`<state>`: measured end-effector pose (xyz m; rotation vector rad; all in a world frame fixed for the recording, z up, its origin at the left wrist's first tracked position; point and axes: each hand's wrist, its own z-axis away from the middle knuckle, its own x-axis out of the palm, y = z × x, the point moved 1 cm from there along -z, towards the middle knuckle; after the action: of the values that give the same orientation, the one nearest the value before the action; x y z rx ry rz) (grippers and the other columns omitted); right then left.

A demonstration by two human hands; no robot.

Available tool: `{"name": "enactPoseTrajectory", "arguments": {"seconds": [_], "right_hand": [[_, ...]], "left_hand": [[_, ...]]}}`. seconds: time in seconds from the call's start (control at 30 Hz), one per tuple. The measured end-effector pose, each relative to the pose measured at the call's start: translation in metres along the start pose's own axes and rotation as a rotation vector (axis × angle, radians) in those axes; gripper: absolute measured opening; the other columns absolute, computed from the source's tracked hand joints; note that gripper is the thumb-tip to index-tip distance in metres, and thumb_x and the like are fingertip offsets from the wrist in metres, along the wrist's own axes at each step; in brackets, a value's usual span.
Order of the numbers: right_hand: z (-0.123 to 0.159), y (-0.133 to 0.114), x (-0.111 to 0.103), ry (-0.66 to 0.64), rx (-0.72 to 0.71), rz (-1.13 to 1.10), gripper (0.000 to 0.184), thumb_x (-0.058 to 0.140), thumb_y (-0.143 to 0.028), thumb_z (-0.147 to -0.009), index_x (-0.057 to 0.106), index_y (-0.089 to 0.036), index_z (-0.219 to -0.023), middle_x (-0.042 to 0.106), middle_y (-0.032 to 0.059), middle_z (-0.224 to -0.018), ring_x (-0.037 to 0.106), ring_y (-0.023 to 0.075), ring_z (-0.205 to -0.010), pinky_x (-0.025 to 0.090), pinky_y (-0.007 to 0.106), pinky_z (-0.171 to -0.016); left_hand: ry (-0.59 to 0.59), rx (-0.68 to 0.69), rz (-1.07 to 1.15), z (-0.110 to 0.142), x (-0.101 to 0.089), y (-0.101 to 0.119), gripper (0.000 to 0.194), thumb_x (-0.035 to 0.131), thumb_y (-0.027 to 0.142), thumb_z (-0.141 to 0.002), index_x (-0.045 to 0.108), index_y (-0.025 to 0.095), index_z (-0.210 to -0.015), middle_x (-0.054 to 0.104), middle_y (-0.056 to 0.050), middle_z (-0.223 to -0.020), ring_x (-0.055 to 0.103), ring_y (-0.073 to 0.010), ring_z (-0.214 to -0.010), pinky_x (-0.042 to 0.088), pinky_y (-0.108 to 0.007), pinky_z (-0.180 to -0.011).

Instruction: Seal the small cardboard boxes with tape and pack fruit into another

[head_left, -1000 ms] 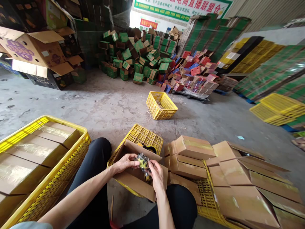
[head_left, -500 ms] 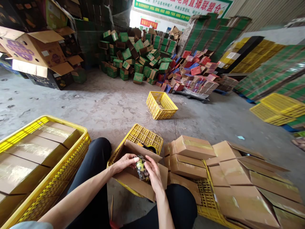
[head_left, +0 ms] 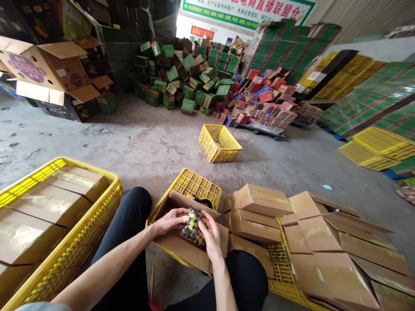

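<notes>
Both my hands hold a small clear plastic packet (head_left: pixel 192 224) with yellow and dark contents, just above an open brown cardboard box (head_left: pixel 184 244). My left hand (head_left: pixel 170 221) pinches the packet's left side. My right hand (head_left: pixel 211 235) is closed on its right side. The box rests on an upturned yellow plastic crate (head_left: pixel 197 183) between my knees. A dark roll of tape (head_left: pixel 202 200) lies on the crate behind the box.
A yellow crate (head_left: pixel 97 172) at my left holds taped brown boxes. More sealed brown boxes (head_left: pixel 262 207) are stacked on a crate at my right. An empty yellow basket (head_left: pixel 219 143) stands on the concrete floor, with piles of green and red cartons (head_left: pixel 207 82) behind.
The packet has been turned and shifted slightly between my fingers; my hands stay over the open box.
</notes>
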<state>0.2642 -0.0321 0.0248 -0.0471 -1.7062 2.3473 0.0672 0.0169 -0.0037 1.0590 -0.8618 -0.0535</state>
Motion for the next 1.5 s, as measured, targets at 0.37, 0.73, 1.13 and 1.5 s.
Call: {"name": "enactPoseTrajectory", "arguments": {"seconds": [0.37,0.73,1.13,1.5], "right_hand": [[0.0,-0.002,0.001,-0.068,-0.062,0.115,0.068,0.089,-0.053,-0.07,0.07,-0.03,-0.131,0.079,0.0068,-0.11,0.074,0.029,-0.095,0.06,0.038,-0.079],[0.001,-0.003,0.002,-0.122,-0.107,0.151,0.054,0.089,-0.055,-0.069,0.078,-0.028,-0.115,0.078,0.0073,-0.12,0.07,0.0329,-0.116,0.054,0.046,-0.104],[-0.002,0.0,-0.001,-0.008,-0.073,0.125,0.051,0.086,-0.069,-0.066,0.081,-0.026,-0.092,0.079,0.006,-0.092,0.071,0.0273,-0.084,0.059,0.037,-0.073],[-0.012,0.012,-0.006,0.081,-0.055,0.041,0.05,0.088,-0.064,-0.065,0.076,-0.026,-0.095,0.078,0.0049,-0.092,0.072,0.0263,-0.084,0.06,0.034,-0.066]], "left_hand": [[-0.112,-0.034,-0.02,0.002,0.001,0.001,0.06,0.089,0.048,-0.08,0.072,0.016,-0.129,0.074,-0.014,-0.118,0.071,-0.0253,-0.104,0.05,-0.033,-0.093],[-0.111,-0.004,-0.119,0.005,0.004,0.005,0.065,0.09,0.051,-0.077,0.074,0.015,-0.128,0.075,-0.011,-0.109,0.069,-0.0224,-0.093,0.049,-0.03,-0.087],[-0.048,0.02,-0.073,-0.001,-0.002,-0.009,0.064,0.095,0.042,-0.072,0.072,0.017,-0.127,0.074,-0.011,-0.115,0.07,-0.0234,-0.097,0.05,-0.035,-0.093],[0.082,0.062,-0.097,-0.004,-0.008,-0.007,0.068,0.097,0.041,-0.069,0.071,0.016,-0.126,0.073,-0.011,-0.114,0.07,-0.0243,-0.098,0.051,-0.035,-0.091]]}}
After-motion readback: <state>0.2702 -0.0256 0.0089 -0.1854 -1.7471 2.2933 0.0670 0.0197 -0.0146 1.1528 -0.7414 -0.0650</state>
